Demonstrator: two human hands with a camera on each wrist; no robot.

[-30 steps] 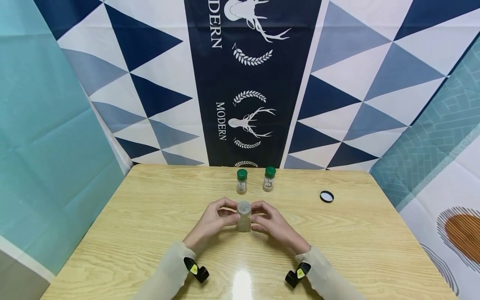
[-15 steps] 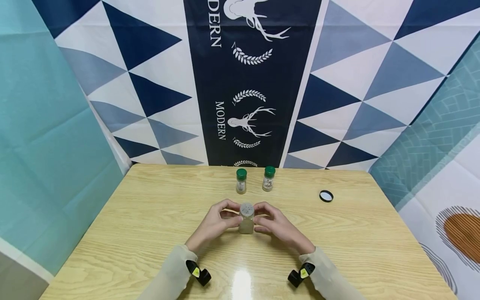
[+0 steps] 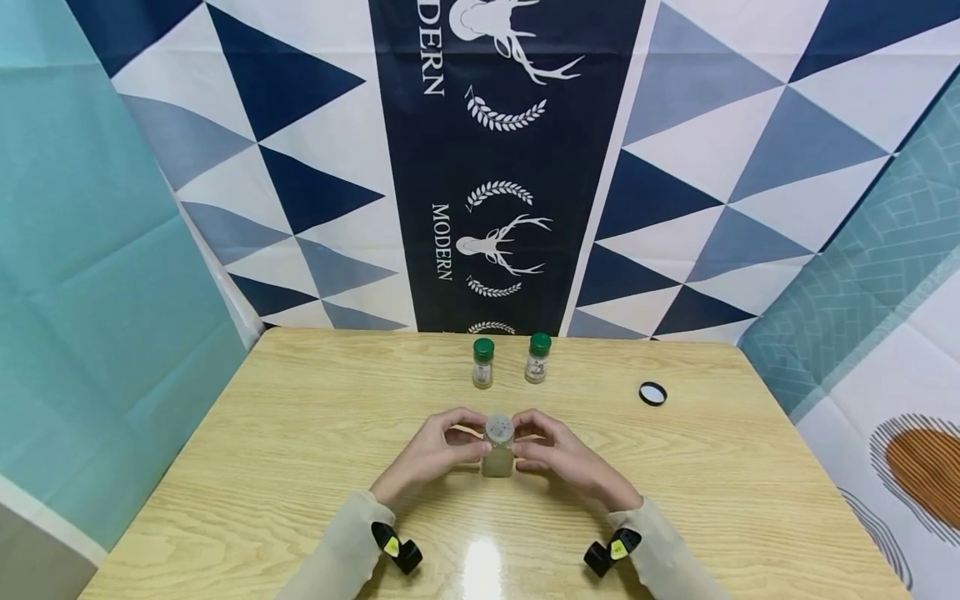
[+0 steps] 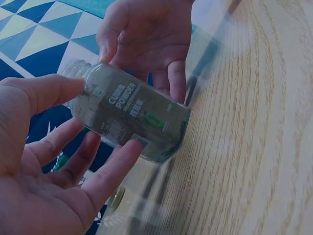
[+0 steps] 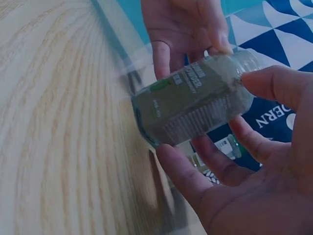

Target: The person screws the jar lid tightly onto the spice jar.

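Observation:
Between both hands stands an upright glass jar of cumin powder [image 3: 498,454]. In the head view its round top is greyish, with no green cap on it. My left hand [image 3: 442,450] pinches the jar from the left, thumb near the neck and fingers along the side. From the right, my right hand [image 3: 562,458] holds it the same way. White "CUMIN POWDER" lettering on the jar [image 4: 132,107] faces the left wrist view. Small print covers the side of the jar [image 5: 195,103] in the right wrist view. Whether its base touches the table I cannot tell.
Two small green-capped spice jars, one on the left [image 3: 483,363] and one on the right [image 3: 537,358], stand near the back of the wooden table [image 3: 315,433]. A black-rimmed white disc [image 3: 653,393] lies at the right. Patterned cloth [image 3: 495,167] hangs behind.
Both hands have shifted slightly to the right and towards the person, carrying the jar along. Their grip looks the same. The green-capped jars and the disc have stayed put.

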